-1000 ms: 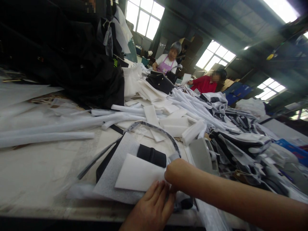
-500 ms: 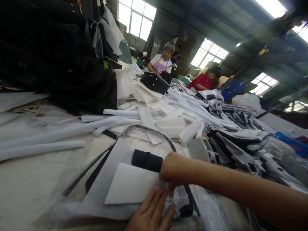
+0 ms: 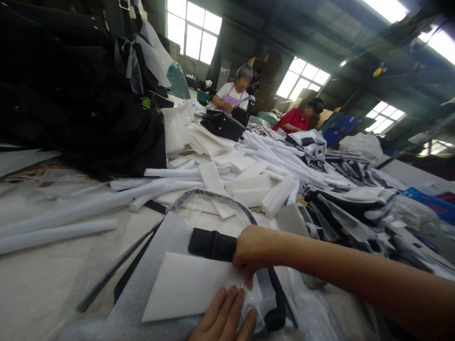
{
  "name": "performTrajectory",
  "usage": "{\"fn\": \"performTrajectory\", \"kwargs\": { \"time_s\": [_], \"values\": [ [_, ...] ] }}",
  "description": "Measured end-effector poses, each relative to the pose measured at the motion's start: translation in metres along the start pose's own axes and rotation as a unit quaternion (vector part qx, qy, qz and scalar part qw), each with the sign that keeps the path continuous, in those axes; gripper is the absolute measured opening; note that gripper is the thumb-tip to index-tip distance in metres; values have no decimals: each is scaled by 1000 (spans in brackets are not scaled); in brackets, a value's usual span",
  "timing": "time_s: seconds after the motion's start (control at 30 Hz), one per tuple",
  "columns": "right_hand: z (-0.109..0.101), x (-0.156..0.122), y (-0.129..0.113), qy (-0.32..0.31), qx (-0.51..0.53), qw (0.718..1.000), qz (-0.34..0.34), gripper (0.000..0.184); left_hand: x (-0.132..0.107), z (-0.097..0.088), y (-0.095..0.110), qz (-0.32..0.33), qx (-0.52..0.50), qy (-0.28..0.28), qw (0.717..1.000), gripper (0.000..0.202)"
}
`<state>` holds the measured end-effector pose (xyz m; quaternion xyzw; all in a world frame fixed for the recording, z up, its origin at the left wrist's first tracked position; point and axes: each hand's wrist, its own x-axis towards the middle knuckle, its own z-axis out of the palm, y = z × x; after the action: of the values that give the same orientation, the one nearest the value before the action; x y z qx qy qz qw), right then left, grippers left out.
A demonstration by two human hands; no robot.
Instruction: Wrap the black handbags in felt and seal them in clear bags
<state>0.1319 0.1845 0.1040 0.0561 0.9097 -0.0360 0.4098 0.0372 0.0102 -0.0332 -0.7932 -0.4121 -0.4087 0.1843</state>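
My left hand (image 3: 223,318) lies flat, fingers stretched, on the lower edge of a white foam sheet (image 3: 188,284) and a bit of clear plastic film. My right hand (image 3: 253,250) reaches in from the right, fingers curled down and pinching the clear plastic at the sheet's right edge. A black padded strap piece (image 3: 212,244) lies just left of my right hand. Under the sheet lies a grey foam wrap (image 3: 156,265) over a black bag whose strap (image 3: 275,303) shows at the right.
White foam tubes (image 3: 106,201) and foam blocks (image 3: 256,189) are strewn over the table. A pile of black bags (image 3: 88,113) stands at the left. Wrapped black-and-white items (image 3: 348,199) are heaped on the right. Two other people (image 3: 234,90) work at the far end.
The view has shifted so the foam sheet and strap sit lower and more to the left. My right hand has slid a little down the sheet's right edge; my left hand stays on its lower edge.
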Motion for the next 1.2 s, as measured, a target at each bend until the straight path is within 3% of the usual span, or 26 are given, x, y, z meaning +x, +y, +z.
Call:
{"fn": "performTrajectory", "kwargs": {
  "time_s": [0.23,0.37,0.53,0.6,0.67,0.8,0.87,1.03,1.2],
  "values": [
    [15,2,23,71,-2,996,57,61,-5,4,-1,9,-2,-3,1000,27],
    [30,9,45,96,108,984,103,56,-10,7,-3,21,2,-8,1000,27],
    [37,1,64,149,167,959,174,40,-11,9,-5,36,5,-7,999,28],
    [37,-12,56,197,188,940,208,32,-10,7,-6,46,15,-10,999,29],
    [41,-25,37,246,209,917,233,36,-8,4,-7,56,23,-12,998,30],
    [60,-31,-10,276,299,886,222,79,-6,-2,-7,70,31,-45,996,36],
    [69,-23,-20,261,357,869,224,87,-6,-4,-8,76,33,-61,995,38],
    [74,-2,0,227,419,849,226,74,-6,-8,-10,75,26,-88,993,37],
    [74,0,6,221,484,818,218,43,-1,-14,-11,89,36,-143,985,39]
  ]
}}
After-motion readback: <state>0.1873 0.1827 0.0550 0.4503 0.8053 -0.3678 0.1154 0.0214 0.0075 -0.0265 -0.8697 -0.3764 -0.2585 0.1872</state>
